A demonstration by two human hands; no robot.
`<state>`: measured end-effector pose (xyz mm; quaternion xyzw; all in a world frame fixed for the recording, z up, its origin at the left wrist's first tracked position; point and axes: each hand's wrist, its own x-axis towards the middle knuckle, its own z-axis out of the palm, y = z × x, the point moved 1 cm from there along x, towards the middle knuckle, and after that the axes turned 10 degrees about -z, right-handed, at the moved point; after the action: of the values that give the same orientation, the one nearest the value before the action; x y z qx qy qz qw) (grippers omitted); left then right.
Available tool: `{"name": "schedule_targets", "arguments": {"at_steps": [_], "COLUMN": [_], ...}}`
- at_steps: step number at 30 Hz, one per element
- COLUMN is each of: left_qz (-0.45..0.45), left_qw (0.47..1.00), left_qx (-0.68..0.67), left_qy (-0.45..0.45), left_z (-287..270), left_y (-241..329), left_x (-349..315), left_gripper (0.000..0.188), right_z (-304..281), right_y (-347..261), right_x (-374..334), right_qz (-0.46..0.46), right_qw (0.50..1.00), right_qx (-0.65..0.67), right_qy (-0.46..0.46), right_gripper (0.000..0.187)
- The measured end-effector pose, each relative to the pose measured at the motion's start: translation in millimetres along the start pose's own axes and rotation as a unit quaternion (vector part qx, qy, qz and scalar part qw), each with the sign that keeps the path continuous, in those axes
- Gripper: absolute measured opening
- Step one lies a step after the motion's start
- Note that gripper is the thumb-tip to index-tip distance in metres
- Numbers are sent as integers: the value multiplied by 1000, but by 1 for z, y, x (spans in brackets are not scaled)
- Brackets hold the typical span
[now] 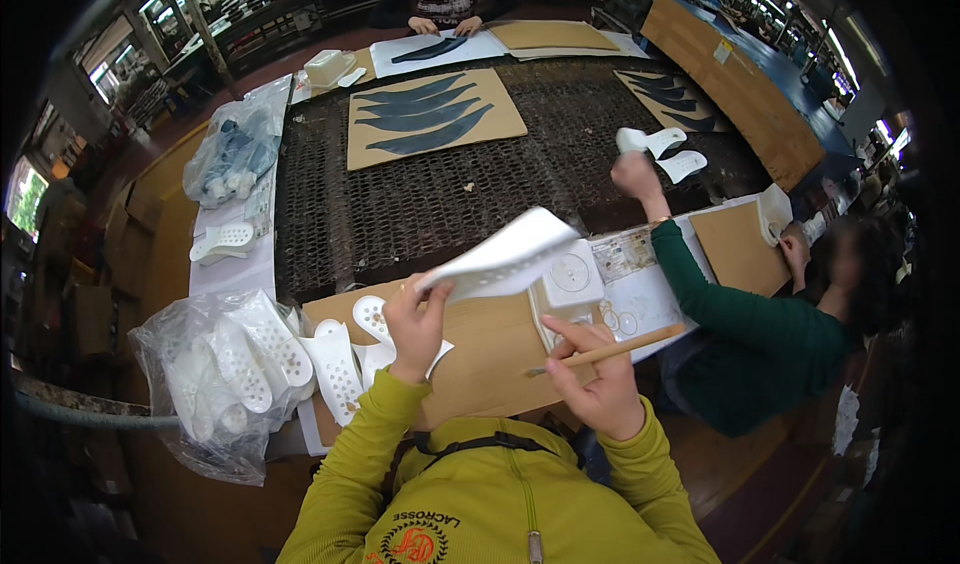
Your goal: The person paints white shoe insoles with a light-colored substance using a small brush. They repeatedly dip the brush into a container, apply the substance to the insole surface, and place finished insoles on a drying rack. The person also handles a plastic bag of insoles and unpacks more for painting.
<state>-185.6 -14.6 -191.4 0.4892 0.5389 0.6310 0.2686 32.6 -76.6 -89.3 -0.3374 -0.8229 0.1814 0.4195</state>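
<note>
"Holding one white perforated sole (510,256) in our left fingers (436,302), raised above the cardboard sheet (490,354), we seem partway through this piece."

"And our right fingers (572,336)?"

"They grasp a brush (615,350), its tip apart from the sole. We cannot tell whether the sole's surface is brushed."

"So what is left nearby?"

"Loose white pieces (337,369) lie just left of the sheet, and the clear bag (165,354) beside them holds many more, so we judge most of the batch is waiting."

"Do we see anything done?"

"Perhaps: a white piece (684,168) lies on the mesh surface (480,209), near a co-worker's green sleeve (695,279), but we cannot confirm that it is finished."
</note>
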Motion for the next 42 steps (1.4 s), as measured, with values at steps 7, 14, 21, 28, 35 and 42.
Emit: {"name": "schedule_targets", "arguments": {"at_steps": [7, 14, 21, 28, 35, 42], "left_qz": [-451, -517, -237, -133, -9, -102], "left_qw": [861, 743, 961, 859, 838, 902], "left_qx": [-233, -406, 89, 494, 511, 412], "left_qy": [-30, 126, -108, 36, -192, -79], "left_z": [31, 69, 22, -16, 24, 25], "left_y": [-111, -177, -116, -86, -106, -99], "left_x": [58, 109, 39, -42, -37, -86], "left_gripper": [22, 14, 64, 69, 62, 99], "right_z": [-18, -22, -24, -20, -7, -1], "right_y": [4, 4, 38, 103, 134, 137], "right_x": [-21, -31, -53, -90, -95, -89], "right_qz": [87, 107, 174, 285, 251, 260], "right_qw": [995, 991, 981, 953, 964, 963], "right_qx": [-9, -46, -56, -46, -53, -24], "right_qy": [56, 67, 70, 94, 74, 62], "right_gripper": [35, 32, 19, 12, 14, 14]}}
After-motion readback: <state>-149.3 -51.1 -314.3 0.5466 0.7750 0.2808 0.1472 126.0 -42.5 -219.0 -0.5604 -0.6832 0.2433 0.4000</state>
